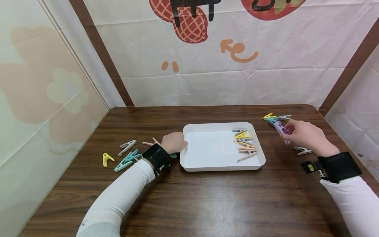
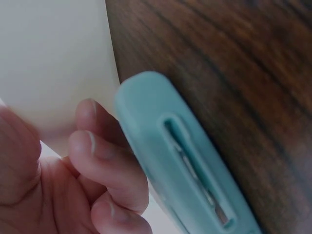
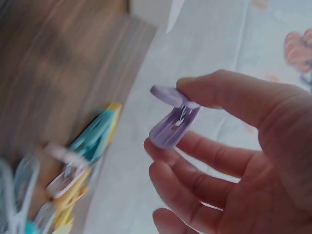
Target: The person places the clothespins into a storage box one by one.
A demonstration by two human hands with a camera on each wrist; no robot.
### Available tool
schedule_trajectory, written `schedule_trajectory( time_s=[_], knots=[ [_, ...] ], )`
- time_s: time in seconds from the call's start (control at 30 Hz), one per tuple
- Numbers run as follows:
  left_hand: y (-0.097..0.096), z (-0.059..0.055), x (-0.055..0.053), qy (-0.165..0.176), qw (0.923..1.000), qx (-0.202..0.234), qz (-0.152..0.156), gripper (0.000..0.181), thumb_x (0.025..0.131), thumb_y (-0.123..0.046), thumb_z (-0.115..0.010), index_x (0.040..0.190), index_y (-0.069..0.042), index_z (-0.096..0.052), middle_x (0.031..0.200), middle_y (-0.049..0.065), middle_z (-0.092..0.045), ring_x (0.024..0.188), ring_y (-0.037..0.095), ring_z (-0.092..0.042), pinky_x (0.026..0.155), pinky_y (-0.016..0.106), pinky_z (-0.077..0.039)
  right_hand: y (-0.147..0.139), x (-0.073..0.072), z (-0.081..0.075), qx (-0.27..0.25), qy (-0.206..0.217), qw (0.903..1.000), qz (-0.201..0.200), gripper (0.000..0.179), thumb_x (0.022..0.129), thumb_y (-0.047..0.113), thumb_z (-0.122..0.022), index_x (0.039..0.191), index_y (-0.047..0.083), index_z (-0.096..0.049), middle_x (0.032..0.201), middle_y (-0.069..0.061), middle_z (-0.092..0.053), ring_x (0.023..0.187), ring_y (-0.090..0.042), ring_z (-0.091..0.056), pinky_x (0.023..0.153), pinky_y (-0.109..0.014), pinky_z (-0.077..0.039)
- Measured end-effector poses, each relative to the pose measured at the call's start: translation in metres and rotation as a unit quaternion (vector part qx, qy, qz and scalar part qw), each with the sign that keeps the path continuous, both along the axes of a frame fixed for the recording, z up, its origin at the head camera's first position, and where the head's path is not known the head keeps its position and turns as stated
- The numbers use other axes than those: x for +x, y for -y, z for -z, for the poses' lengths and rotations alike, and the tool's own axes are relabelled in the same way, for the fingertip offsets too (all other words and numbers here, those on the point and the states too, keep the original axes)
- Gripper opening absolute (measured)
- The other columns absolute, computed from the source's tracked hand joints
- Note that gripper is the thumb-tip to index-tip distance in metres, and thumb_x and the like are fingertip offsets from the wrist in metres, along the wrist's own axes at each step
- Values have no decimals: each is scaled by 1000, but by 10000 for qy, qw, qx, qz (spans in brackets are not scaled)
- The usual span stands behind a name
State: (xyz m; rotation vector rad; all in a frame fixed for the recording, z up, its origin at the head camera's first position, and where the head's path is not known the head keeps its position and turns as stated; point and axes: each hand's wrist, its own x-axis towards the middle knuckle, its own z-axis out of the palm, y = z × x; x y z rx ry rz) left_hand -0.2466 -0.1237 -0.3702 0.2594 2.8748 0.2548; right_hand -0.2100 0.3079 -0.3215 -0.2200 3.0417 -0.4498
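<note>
My right hand (image 1: 308,135) pinches a purple clothespin (image 1: 282,131) between thumb and fingers, above the table's right side. In the right wrist view the purple clothespin (image 3: 173,129) has its two legs spread. The left hand (image 1: 174,143) grips the left rim of a white tray (image 1: 204,168), its fingers (image 2: 109,165) curled. Close by those fingers in the left wrist view is a teal clothespin (image 2: 180,161). Inside the tray, along its right side, several clothespins (image 1: 245,148) in yellow, grey and peach lie in a column.
Left of the tray lie a yellow clothespin (image 1: 107,159), a grey one (image 1: 128,146), teal ones (image 1: 128,161) and a pink one (image 1: 151,143). At the back right is a small pile of clothespins (image 1: 273,119). A grey clothespin (image 1: 302,150) lies below the right hand.
</note>
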Motion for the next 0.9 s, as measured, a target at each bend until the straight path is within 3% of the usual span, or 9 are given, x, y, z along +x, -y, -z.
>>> schedule_trajectory(
  time_s=[0.2, 0.33, 0.57, 0.9],
  knots=[
    [0, 0, 0, 23, 10000, 1, -22, 24, 96, -25, -52, 80, -8, -59, 68, 4, -51, 61, 20, -52, 55, 32, -38, 37, 9, -5, -148, -436, 9942, -977, 32, 84, 25, -74, 105, 2, -66, 89, -7, -65, 75, -21, -56, 62, -37, -45],
    [1, 1, 0, -4, 10000, 28, -1, 24, 96, -25, -52, 80, -9, -59, 68, 4, -51, 61, 20, -52, 55, 32, -38, 61, 19, -2, -105, -691, 9847, -1596, 29, 81, 21, -78, 104, 6, -68, 94, -4, -64, 83, -20, -55, 70, -40, -47],
    [1, 3, -1, -8, 10000, 27, -6, 25, 97, -26, -52, 80, -8, -59, 67, 4, -49, 60, 20, -51, 55, 33, -38, 85, 29, 11, 28, -1049, 9613, -2546, 26, 77, 15, -83, 99, 11, -70, 95, 0, -64, 84, -18, -56, 67, -35, -46],
    [1, 2, -2, 8, 10000, 6, -5, 24, 97, -26, -51, 83, -9, -59, 67, 4, -50, 61, 20, -51, 56, 33, -38, 86, 30, 19, 97, -358, 9580, -2842, 24, 77, 13, -83, 98, 14, -72, 97, 4, -64, 91, -19, -59, 74, -40, -49]
  ],
)
